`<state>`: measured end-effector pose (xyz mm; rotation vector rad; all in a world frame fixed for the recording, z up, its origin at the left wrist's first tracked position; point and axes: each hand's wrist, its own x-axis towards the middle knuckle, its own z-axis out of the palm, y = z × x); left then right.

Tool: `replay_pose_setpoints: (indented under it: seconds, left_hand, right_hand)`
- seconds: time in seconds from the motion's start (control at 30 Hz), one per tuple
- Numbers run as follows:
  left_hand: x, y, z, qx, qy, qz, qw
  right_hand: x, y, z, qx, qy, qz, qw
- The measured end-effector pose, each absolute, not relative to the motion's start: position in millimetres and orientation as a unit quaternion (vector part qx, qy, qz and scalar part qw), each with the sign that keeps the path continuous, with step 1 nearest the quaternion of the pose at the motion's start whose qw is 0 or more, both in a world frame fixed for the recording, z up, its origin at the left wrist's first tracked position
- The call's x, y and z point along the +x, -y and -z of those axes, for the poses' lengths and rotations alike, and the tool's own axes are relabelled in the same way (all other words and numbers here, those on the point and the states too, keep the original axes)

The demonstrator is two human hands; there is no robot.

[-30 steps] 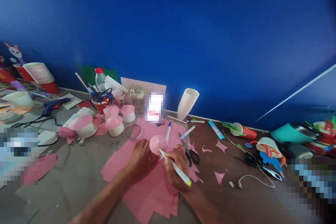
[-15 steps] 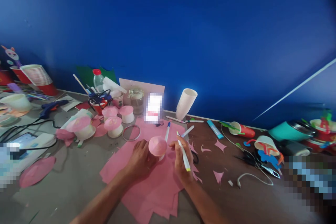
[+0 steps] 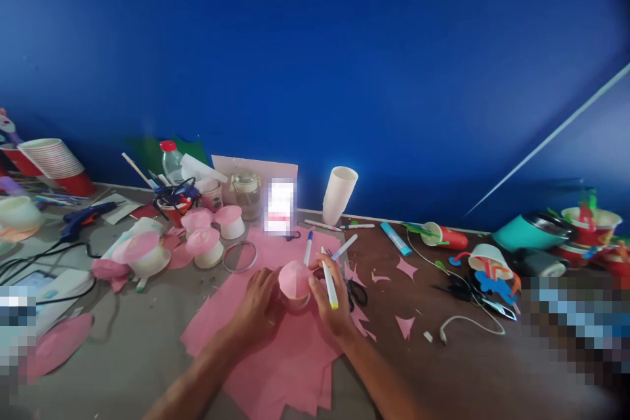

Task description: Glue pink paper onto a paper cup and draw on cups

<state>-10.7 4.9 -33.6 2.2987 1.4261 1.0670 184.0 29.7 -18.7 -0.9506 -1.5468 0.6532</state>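
Note:
A paper cup with a domed pink paper top stands over pink paper sheets in front of me. My left hand is closed around the left side of the cup, its fingertips partly hidden. In my right hand is a white marker with a yellow end, held between thumb and fingers. The right thumb and fingertips meet the right edge of the pink top. Black-handled scissors lie just right of that hand. Two more pens, one a blue-capped marker, rest beyond the cup.
Several pink-topped cups stand to the left, near a metal ring and a glue gun. A stack of white cups leans by the wall. Pink scraps, a cable and a teal tumbler are on the right.
My right hand has moved left with the marker, and its fingers now reach the pink top. The cup stands more upright between both hands. The view has shifted slightly right.

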Motion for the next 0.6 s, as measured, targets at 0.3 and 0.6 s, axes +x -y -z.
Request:
replay_pose_setpoints:
  seconds: [0.3,0.6]
  left_hand:
    - [-7,-3,21,0.787,-0.5,-0.341,0.118]
    - [-1,-4,20,0.761,-0.544,-0.339,0.097]
  right_hand:
    - [175,-24,23,-0.385,0.67,-0.284,0.568]
    - [176,-19,16,-0.383,0.66,-0.275,0.585]
